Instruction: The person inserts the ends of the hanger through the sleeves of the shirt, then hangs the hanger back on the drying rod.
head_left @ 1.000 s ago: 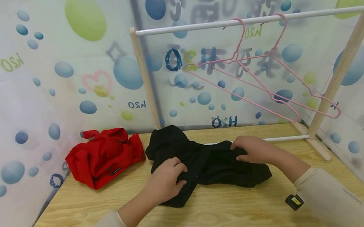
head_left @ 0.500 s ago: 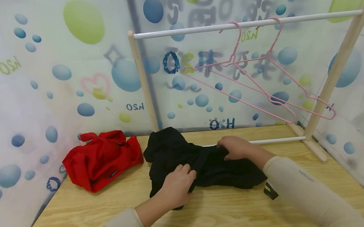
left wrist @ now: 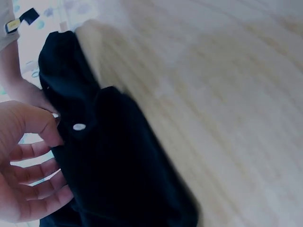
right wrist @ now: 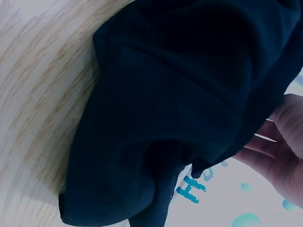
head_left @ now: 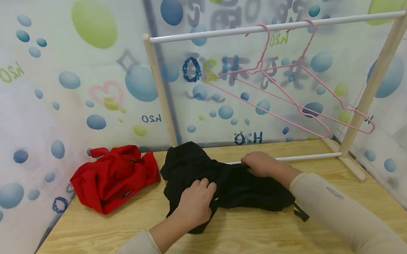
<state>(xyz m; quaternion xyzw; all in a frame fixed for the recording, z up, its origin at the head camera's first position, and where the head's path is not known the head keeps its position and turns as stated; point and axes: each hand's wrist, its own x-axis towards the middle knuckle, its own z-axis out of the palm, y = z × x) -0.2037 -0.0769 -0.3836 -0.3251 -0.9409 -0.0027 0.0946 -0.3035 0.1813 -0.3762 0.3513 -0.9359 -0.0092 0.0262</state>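
A crumpled black garment (head_left: 232,184) lies spread across the middle of the wooden table. My left hand (head_left: 198,204) grips its near-middle part; in the left wrist view the thumb (left wrist: 40,124) presses on the cloth beside a small white button-like spot (left wrist: 79,126), with the fingers curled at the edge. With my right hand (head_left: 261,164) I pinch the garment's far edge, right of the middle. The right wrist view shows that hand's fingers (right wrist: 260,153) going behind the dark cloth, their tips hidden.
A bunched red garment (head_left: 115,177) lies on the table (head_left: 125,234) at the left. Behind stands a rack with a white top rail (head_left: 208,34) and wooden posts; two pink hangers (head_left: 264,69) hang from it. Its low white bar (head_left: 309,157) runs behind the black garment.
My right hand has moved left along the black garment and taken hold of its far edge. My left hand has shifted slightly right and closed on the cloth. The red garment stays put.
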